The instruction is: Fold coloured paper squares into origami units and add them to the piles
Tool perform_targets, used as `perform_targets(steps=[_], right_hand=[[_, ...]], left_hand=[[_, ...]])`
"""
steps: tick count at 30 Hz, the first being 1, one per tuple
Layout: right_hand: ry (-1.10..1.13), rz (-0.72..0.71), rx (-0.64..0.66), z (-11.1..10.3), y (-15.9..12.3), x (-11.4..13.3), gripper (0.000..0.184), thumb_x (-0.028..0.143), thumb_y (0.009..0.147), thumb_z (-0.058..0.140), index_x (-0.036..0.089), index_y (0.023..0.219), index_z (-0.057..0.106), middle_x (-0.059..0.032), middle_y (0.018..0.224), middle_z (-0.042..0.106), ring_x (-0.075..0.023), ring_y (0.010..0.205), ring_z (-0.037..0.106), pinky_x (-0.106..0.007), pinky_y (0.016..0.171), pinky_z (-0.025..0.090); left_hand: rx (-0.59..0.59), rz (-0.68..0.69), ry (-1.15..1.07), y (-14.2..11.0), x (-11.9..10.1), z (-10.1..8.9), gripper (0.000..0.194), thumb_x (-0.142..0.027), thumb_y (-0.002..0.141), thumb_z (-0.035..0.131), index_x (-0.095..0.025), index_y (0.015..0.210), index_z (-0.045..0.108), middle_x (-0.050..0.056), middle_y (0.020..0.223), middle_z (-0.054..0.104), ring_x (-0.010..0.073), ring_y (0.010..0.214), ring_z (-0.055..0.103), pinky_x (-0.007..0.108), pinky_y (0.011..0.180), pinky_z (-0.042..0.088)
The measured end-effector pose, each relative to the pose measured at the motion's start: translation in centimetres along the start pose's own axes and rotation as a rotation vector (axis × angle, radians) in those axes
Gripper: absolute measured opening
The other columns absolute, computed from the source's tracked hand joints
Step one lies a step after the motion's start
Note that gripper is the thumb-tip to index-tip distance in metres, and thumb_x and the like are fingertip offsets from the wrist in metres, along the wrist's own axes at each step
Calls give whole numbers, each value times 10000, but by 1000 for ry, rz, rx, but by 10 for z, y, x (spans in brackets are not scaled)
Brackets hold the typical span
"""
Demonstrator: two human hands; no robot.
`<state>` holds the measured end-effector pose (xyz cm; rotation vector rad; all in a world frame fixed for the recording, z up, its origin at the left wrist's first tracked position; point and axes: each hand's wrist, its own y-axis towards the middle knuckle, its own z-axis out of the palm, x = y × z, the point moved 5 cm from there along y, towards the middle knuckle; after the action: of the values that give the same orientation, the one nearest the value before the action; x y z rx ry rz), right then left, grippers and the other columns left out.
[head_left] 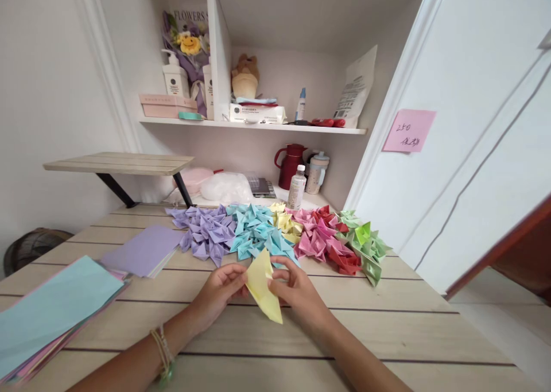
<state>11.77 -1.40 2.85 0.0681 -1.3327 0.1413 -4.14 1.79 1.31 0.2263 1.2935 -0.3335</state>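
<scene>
A partly folded piece of yellow origami paper [262,288] is held up above the table, tilted, between both hands. My left hand [226,286] pinches its left edge, thumb in front. On the other side my right hand [297,286] is closed on the right edge, its thumb on the paper's face. Just beyond the hands lie piles of folded paper pieces: purple ones [209,231], light blue ones [256,228], yellow ones [287,222], pink ones [316,240], red ones [344,260] and green ones [368,243].
Stacked light blue sheets [55,306] and purple sheets [142,248] lie on the slatted table [387,334] at left. A small raised shelf [120,163] stands behind them. At the back are a bottle [297,188], a red jug [291,165] and a plastic bag [226,186].
</scene>
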Motion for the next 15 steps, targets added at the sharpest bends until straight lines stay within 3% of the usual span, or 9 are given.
perform_targets(steps=[2, 5, 9, 12, 15], right_hand=[[-183, -104, 14, -1, 1, 4, 506, 235, 661, 703, 253, 1146, 560, -10, 863, 640, -105, 562, 572, -196, 501, 421], [-406, -236, 44, 2, -1, 8, 250, 226, 740, 602, 200, 974, 688, -12, 738, 656, -127, 547, 568, -210, 490, 420], [-450, -358, 16, 3, -2, 13, 175, 225, 752, 583, 211, 818, 745, -49, 849, 700, -209, 759, 632, -280, 640, 486], [-351, -315, 29, 2, -1, 12, 167, 230, 708, 639, 214, 839, 742, -70, 946, 699, -227, 815, 643, -296, 670, 496], [-299, -218, 99, 5, -1, 9, 223, 237, 705, 645, 193, 912, 713, -58, 866, 700, -185, 681, 631, -255, 571, 476]], left_hand=[[22, -27, -25, -1, -1, 3, 245, -357, 663, 731, -142, 761, 666, 19, 694, 659, 138, 638, 589, 254, 648, 461], [90, -84, -65, -2, 0, 9, 272, -394, 690, 700, -136, 773, 672, 48, 754, 683, 172, 695, 620, 300, 701, 485], [107, -135, -49, -2, 3, 10, 295, -402, 700, 690, -120, 784, 670, 59, 728, 688, 169, 669, 633, 273, 650, 489], [95, -145, -44, -1, 3, 7, 271, -361, 689, 709, -125, 815, 664, 57, 733, 693, 160, 656, 637, 260, 633, 491], [102, -147, -97, 0, 2, 8, 243, -352, 695, 705, -134, 789, 656, 46, 725, 689, 157, 656, 640, 276, 653, 502]])
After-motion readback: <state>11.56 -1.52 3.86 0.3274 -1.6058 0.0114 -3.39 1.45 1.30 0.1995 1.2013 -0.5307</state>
